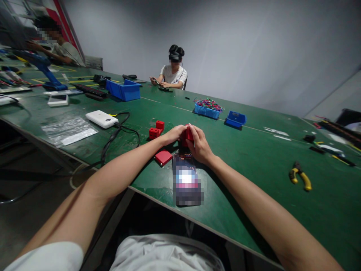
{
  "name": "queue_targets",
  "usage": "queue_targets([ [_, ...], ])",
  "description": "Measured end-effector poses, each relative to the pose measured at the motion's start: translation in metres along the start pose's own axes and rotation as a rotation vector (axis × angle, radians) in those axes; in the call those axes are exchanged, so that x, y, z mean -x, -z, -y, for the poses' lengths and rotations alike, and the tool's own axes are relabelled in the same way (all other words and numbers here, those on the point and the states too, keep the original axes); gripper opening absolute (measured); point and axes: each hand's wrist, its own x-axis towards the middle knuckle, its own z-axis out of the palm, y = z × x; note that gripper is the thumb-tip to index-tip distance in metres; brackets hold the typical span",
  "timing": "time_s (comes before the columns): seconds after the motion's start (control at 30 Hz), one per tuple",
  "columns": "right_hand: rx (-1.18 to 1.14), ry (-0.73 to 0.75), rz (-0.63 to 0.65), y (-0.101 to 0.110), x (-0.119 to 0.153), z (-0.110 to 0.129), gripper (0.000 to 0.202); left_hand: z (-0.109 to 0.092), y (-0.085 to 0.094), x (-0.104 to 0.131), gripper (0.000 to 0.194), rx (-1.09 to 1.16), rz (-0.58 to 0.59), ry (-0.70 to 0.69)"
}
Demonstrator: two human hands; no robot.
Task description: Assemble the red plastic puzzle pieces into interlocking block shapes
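Both of my hands are around a small red block [187, 137] just beyond the phone. My left hand [176, 134] has its fingers closed at the block's left side. My right hand [199, 143] wraps the block's right side and top, with the fingertips meeting the left ones. A phone [186, 180] with a lit, blurred screen lies on the green table [248, 180], nearest my right wrist. Left of it rests a flat red piece [163, 157], close to my left forearm. Behind that forearm stands a stepped red piece [156, 130].
A white power bank [102, 119] with black cables lies left, near a plastic bag [66, 130]. Beyond are blue bins [124, 90] [235, 119] and a basket of coloured wires [208, 108]. Yellow pliers [300, 176] lie right. A person [173, 73] sits across; another is far left.
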Motion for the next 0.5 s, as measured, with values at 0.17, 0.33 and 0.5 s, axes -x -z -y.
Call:
queue_targets([
  [0.17,0.027,0.021,0.001,-0.0002,-0.0011,0.0019,0.065,-0.0023,-0.0004,0.0032,0.040,0.076,0.040,-0.009],
  [0.33,0.056,-0.003,0.017,0.0014,-0.0006,0.0028,0.065,-0.0019,0.0003,0.0024,0.038,0.079,0.036,-0.007],
  [0.5,0.048,-0.071,0.074,0.0020,0.0004,-0.0005,0.058,0.0039,0.0011,-0.0005,0.038,0.076,0.017,0.012],
])
